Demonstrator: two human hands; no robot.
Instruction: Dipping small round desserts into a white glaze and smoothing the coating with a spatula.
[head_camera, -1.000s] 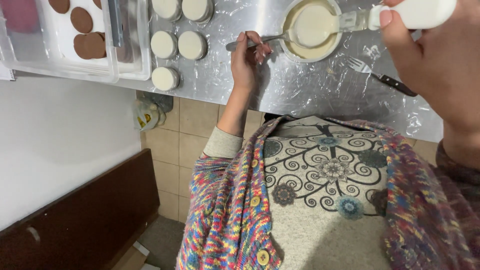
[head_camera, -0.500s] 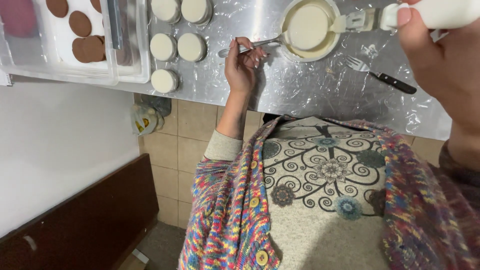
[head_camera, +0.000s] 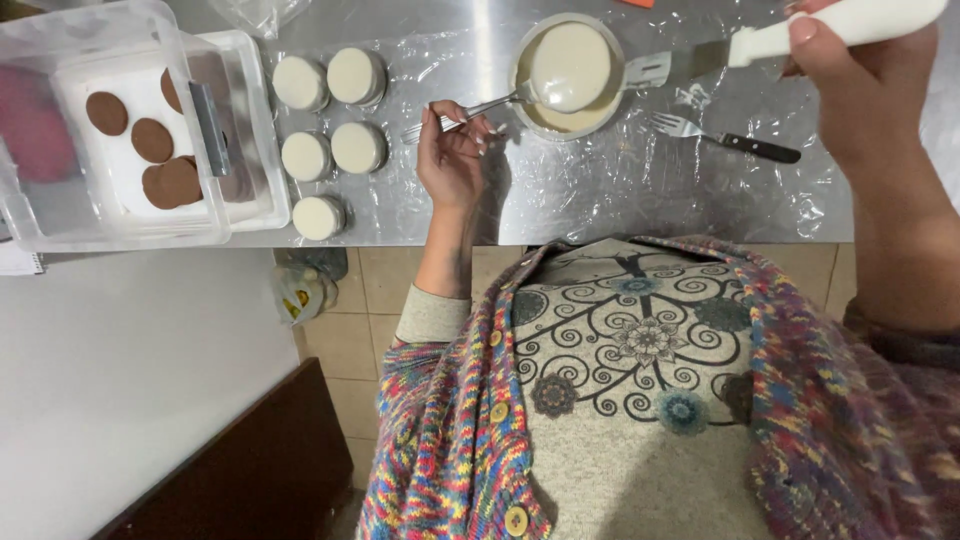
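Left hand (head_camera: 452, 160) clenched on the thin metal handle of a fork (head_camera: 470, 108), fingers curled around it, palm turned toward the near edge of the counter (head_camera: 560, 200). On the far end of that fork, a white-coated disc (head_camera: 570, 65) lifted just above a round bowl (head_camera: 610, 100) of pale cream, tilted slightly, dripping side hidden. Right hand (head_camera: 870, 90) at the far right, grasping the white handle of a spatula (head_camera: 700, 62), metal blade reaching left to touch the bowl's right rim. Just near and right of the bowl, lying free on the plastic-wrapped metal counter: a second fork (head_camera: 725, 135) with a black handle, tines pointing left.

Left of the bowl, well apart from both hands: five white-glazed rounds (head_camera: 330, 120) standing in loose rows on the film, two far, two in the middle, one nearest the counter edge. Farther left, a clear plastic tub (head_camera: 245, 130) with a latch, holding several plain brown cookies (head_camera: 150, 140) on white paper; something pink blurred at its far left end, kind not clear.

Below the counter edge: tan floor tiles, a small yellowish bottle (head_camera: 300, 290), a white surface and dark wooden panel at lower left. Closest to view, a patterned top under a multicoloured knitted cardigan (head_camera: 450, 440) with buttons.
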